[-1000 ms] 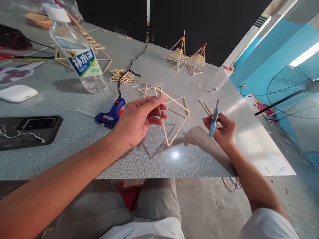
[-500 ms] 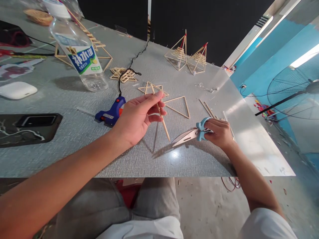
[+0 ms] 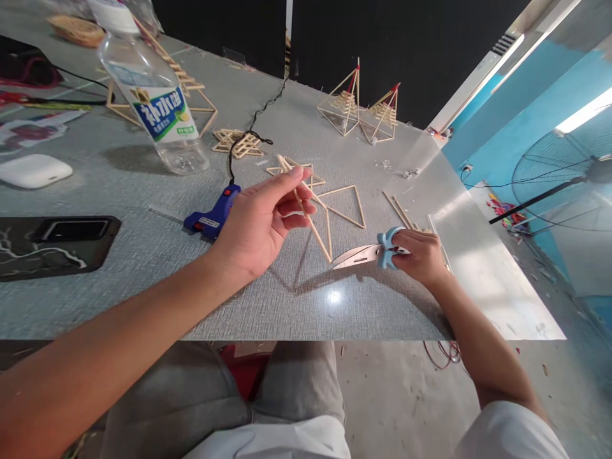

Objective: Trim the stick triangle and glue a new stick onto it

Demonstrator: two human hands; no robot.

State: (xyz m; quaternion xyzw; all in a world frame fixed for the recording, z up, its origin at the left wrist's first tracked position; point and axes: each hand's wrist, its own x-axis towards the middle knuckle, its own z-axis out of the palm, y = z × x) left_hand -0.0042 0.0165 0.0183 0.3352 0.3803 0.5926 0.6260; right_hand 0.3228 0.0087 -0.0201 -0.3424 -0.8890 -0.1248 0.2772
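My left hand [image 3: 262,220] pinches a small triangle of thin wooden sticks [image 3: 317,236] between thumb and fingers, holding it tilted above the grey table. The triangle's lower corner points towards me. Light-blue-handled scissors [image 3: 357,256] are in my right hand [image 3: 423,255], its fingers wrapped round the handles. Their blades look closed together, and the tips are right by that lower corner; whether they touch it I cannot tell. Behind my left hand lie a star of sticks [image 3: 318,180] and another stick triangle [image 3: 359,207]. A blue glue gun [image 3: 206,222] lies left of my left wrist.
A plastic bottle [image 3: 165,121] stands at the left, near a phone [image 3: 57,248] and a white case [image 3: 36,171]. Stacked stick stars [image 3: 239,143] lie beside the black cord. Stick pyramids [image 3: 342,105] stand at the back. Loose sticks [image 3: 399,210] lie beyond my right hand.
My left hand has turned the stick piece, so its triangle shape now shows and its lower corner is slightly higher. The scissors have tilted a little, their tips rising.
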